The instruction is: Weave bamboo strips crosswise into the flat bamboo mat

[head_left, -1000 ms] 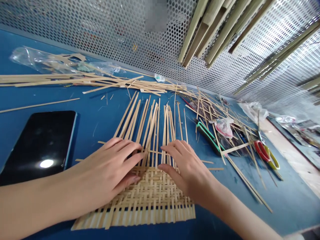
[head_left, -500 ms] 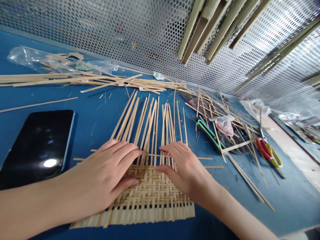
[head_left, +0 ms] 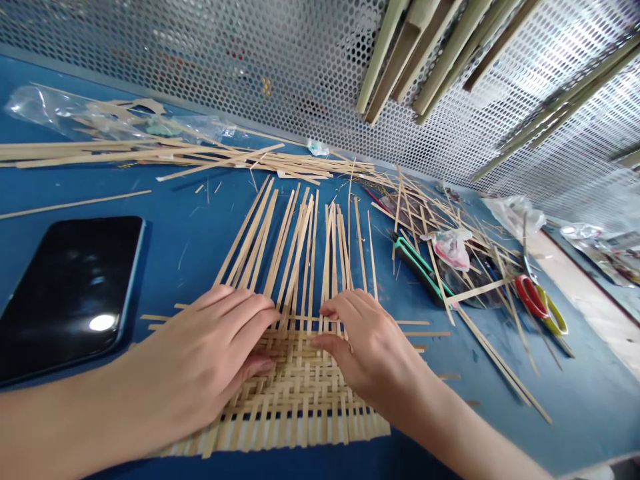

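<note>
A partly woven mat of pale bamboo strips (head_left: 300, 393) lies on the blue table (head_left: 200, 247), its loose upright strips (head_left: 300, 247) fanning away from me. My left hand (head_left: 210, 353) lies flat on the mat's left side, fingers stretched out and together, pressing the weave. My right hand (head_left: 367, 343) rests on the mat's right side, with fingers bent and fingertips on the topmost cross strip (head_left: 410, 323) among the uprights.
A black phone (head_left: 65, 293) lies at the left. A long pile of bamboo strips (head_left: 150, 157) and a plastic bag (head_left: 60, 110) lie at the back. At the right are green-handled scissors (head_left: 420, 267), red and yellow scissors (head_left: 537, 303) and scattered strips. A perforated metal wall (head_left: 250, 60) stands behind.
Both hands have slid slightly towards me along the mat, and the cross strips near the fingertips sit closer to the woven part. The view has shifted a little.
</note>
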Available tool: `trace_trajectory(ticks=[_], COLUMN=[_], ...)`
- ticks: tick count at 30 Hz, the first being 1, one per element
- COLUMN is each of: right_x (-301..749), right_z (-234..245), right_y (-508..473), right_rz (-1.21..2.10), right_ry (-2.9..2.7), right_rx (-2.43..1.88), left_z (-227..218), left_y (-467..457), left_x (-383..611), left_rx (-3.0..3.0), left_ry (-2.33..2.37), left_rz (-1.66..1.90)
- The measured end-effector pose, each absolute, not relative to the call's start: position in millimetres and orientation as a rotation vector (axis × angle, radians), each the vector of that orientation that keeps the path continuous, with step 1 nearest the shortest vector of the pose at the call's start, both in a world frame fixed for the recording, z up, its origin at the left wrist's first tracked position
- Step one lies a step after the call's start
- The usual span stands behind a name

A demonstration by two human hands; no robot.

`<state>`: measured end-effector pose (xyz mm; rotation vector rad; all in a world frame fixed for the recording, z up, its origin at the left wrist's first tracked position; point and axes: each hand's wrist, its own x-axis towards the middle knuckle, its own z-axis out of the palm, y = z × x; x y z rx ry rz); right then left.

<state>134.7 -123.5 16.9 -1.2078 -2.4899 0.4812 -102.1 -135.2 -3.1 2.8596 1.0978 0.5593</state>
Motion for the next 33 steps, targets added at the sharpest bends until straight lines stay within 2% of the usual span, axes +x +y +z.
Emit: trace_trajectory(ticks=[14,21,28,33], right_x=[136.5,134.7,133.5,133.0], right_z=[8.1,9.0,11.2,12.0], right_y=[-126.8,-127.1,-127.0,-126.4], right_rz=[0.311,0.228,0.246,0.428], right_ry=[-2.575,-2.628,-2.617,-2.540], right_rx=[-1.116,-1.068,-1.080,-1.151], left_z=[-10.8,-10.2,-15.0,-20.6], left_y=[-140.6,-147.2,-144.3,-143.5], left_x=[-99.5,-96.1,-99.5,-102.2], left_rx=[2.984,3.015,3.042,3.074], left_ry=[1.116,1.187,1.159,1.137], left_rz=[0.650,0.545,0.613,0.625])
